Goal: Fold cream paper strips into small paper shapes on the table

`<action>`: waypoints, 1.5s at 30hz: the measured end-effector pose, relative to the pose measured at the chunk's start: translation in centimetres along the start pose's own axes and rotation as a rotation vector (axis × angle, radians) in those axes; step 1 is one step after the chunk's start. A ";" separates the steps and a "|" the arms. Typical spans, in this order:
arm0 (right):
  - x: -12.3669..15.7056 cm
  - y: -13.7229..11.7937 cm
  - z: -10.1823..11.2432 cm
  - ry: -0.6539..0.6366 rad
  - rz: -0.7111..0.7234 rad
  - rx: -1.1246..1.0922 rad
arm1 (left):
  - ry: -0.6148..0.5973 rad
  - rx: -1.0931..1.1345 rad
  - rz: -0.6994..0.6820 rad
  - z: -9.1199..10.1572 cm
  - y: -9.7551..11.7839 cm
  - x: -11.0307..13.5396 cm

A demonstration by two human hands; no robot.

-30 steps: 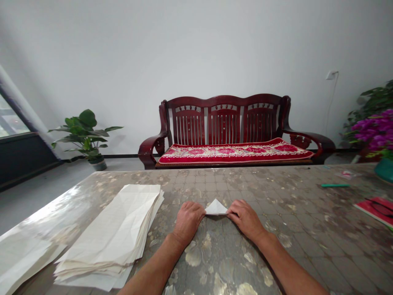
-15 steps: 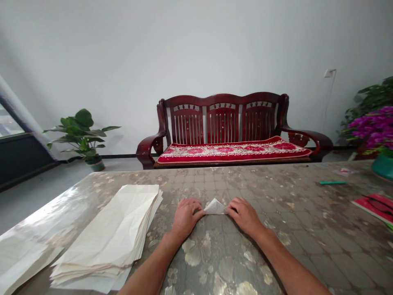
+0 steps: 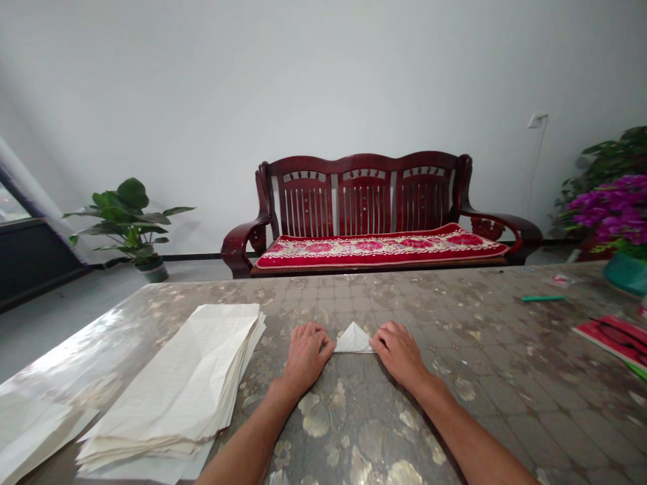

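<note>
A small white folded paper (image 3: 354, 339), triangular with its point away from me, lies on the patterned table (image 3: 364, 431). My left hand (image 3: 306, 353) rests on the table with curled fingers pressing the paper's left corner. My right hand (image 3: 402, 350) does the same at the paper's right corner, fingers bent and pinching it. A tall stack of white paper sheets (image 3: 187, 384) lies to the left of my left hand.
More loose white sheets (image 3: 35, 417) lie at the table's left edge. A green pen (image 3: 543, 298), a red booklet (image 3: 609, 335) and a teal pot with purple flowers (image 3: 624, 269) sit at the right. A red wooden bench (image 3: 374, 215) and a potted plant (image 3: 129, 222) stand beyond.
Both hands stay on the folded paper's corners with only slight shifts; the view has drifted a little, so everything sits slightly left and higher in frame.
</note>
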State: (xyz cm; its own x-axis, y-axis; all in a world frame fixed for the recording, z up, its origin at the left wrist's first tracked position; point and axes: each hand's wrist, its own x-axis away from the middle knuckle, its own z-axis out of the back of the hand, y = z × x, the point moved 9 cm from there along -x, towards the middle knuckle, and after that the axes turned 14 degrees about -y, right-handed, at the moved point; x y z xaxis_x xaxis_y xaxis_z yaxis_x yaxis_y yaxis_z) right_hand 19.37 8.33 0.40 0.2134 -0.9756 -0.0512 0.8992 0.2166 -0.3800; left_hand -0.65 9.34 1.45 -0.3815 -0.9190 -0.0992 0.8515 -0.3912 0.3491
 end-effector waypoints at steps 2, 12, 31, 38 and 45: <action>0.1 0.3 0.0 0.001 -0.009 -0.045 | -0.005 -0.009 0.008 -0.1 0.0 0.0; 0.3 0.8 -0.2 -0.035 -0.043 -0.146 | 0.007 -0.051 0.033 -0.3 0.2 0.0; 0.5 -0.6 0.0 -0.037 0.054 -0.062 | -0.010 -0.046 -0.094 0.0 2.0 0.1; 0.8 -1.3 0.3 0.001 0.056 0.014 | -0.185 -0.015 -0.324 -2.1 4.0 -0.2; 0.9 -1.6 0.4 0.013 0.060 0.048 | -0.235 -0.107 -0.286 -2.4 4.0 -0.2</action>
State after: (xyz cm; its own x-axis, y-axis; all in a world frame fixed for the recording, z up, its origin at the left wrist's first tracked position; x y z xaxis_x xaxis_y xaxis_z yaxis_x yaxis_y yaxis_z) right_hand 18.30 7.15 1.29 0.2631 -0.9611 -0.0845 0.9021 0.2761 -0.3316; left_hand 3.72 7.83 0.63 -0.6708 -0.7404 0.0425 0.7266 -0.6447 0.2375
